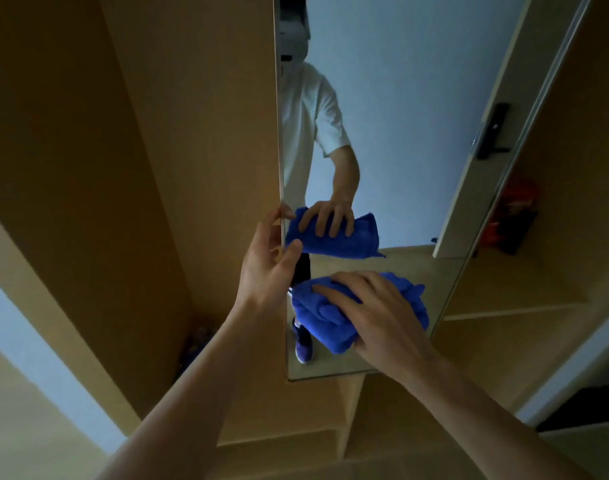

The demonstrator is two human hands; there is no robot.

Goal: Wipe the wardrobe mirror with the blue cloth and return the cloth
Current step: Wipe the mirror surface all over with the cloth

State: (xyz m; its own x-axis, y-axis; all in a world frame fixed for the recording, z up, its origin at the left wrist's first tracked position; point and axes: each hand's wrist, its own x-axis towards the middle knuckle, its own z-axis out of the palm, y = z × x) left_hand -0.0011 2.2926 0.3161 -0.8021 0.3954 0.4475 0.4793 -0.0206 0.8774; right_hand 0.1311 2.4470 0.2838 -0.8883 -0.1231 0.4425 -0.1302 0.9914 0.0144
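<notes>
Head view: the cloth [308,306] is pressed against the lower part of the mirror [400,133], just above its bottom edge, and is gripped by the right hand [379,317], fingers wrapped round it. The mirror's left edge is clasped by the left hand [266,261]. Bare glass is left above and to the right.

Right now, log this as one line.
right hand: grips blue cloth before lower mirror | left hand: at mirror's left edge | cloth: not returned
</notes>
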